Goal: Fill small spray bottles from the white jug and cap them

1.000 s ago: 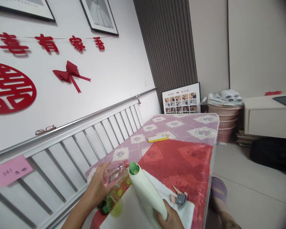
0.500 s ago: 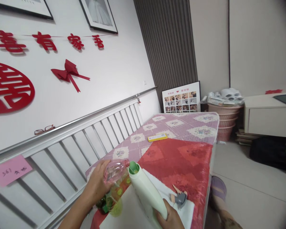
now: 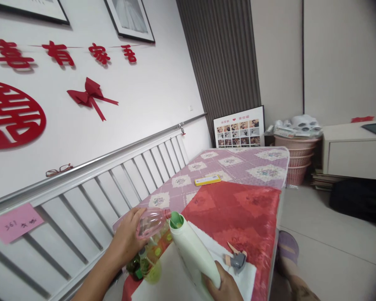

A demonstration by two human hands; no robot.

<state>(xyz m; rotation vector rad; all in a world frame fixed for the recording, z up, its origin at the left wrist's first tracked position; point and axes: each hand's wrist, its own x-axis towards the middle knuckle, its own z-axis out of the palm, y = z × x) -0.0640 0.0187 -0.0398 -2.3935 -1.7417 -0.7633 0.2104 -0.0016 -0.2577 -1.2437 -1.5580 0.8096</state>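
Observation:
My left hand (image 3: pixel 132 229) is wrapped around a clear pink plastic bottle (image 3: pixel 152 223), tilted onto its side with its neck pointing right. The neck meets the open mouth of a pale green bottle (image 3: pixel 192 248), whose inside is brighter green. My right hand (image 3: pixel 224 284) grips the lower part of that pale green bottle, which leans up to the left. A grey and peach trigger spray head (image 3: pixel 237 261) lies on a white cloth (image 3: pixel 250 279). Below my left hand stand a clear yellow-green bottle (image 3: pixel 152 261) and a dark green bottle (image 3: pixel 133 267), partly hidden.
A red sheet (image 3: pixel 235 207) covers part of a bed with a purple floral cover (image 3: pixel 230 161). On the bed lies a yellow-edged box (image 3: pixel 207 180). White railings (image 3: pixel 113 196) run along the left. Stacked pink baskets (image 3: pixel 296 159) stand beyond the bed's far right corner.
The pink bottle and my left hand have shifted very slightly; less liquid shows in the pink bottle. The pale green bottle stays almost in place.

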